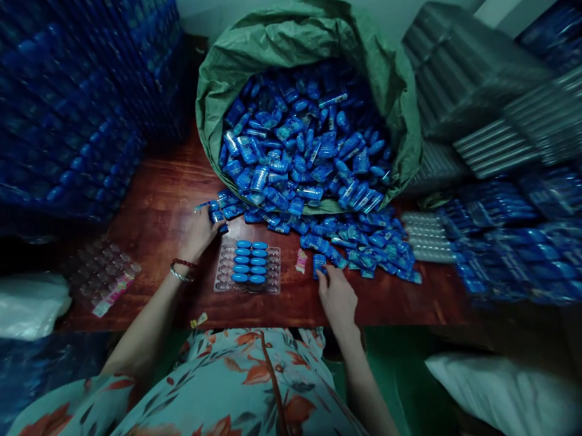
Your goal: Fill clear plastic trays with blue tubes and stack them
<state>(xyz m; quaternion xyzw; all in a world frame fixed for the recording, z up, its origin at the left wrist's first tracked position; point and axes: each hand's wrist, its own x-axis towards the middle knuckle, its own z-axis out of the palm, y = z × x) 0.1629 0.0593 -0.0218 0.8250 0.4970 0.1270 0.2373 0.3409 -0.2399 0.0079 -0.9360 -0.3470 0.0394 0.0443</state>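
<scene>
A clear plastic blister tray (274,268) lies on the table in front of me, its two middle columns filled with blue oval pieces (249,261). To the left of the tray, my left hand (202,233) has its fingers closed around small blue wrapped packets (218,218); how many it grips is partly hidden. On the right side, my right hand (338,297) pinches the lower edge of one blue packet (318,265), which rests on the table. A small pink packet (301,261) lies between the tray and that hand.
Behind the tray a green woven sack (213,101) full of blue packets spills a pile (366,243) onto the wooden table (163,175). Filled blue trays (60,121) are stacked high at left. Grey trays (468,71) stand at right. Another clear tray (101,268) lies left.
</scene>
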